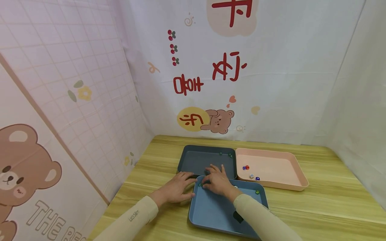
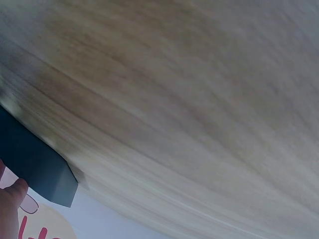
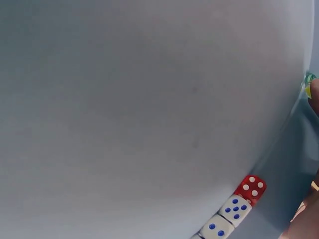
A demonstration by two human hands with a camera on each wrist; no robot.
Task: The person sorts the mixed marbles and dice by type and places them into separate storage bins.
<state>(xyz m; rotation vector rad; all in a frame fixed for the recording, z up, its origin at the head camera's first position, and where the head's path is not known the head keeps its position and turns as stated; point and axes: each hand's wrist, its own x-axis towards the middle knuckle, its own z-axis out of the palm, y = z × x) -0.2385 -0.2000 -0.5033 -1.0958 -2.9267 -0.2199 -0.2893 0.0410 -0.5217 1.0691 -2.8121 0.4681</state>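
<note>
The left hand (image 1: 178, 188) is spread at the blue tray (image 1: 211, 214)'s left edge; the right hand (image 1: 219, 180) is at the green marble (image 1: 200, 184) in its far-left corner (pinching, I cannot tell). An off-centre nudge could send it rolling.

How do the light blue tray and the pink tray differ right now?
The light blue tray sits closer; the pink tray sits farther back. The right hand reaches over the light blue tray; no hand is over the pink tray. Green pieces show in the light blue tray, none in the pink tray. Both are shallow.
</note>
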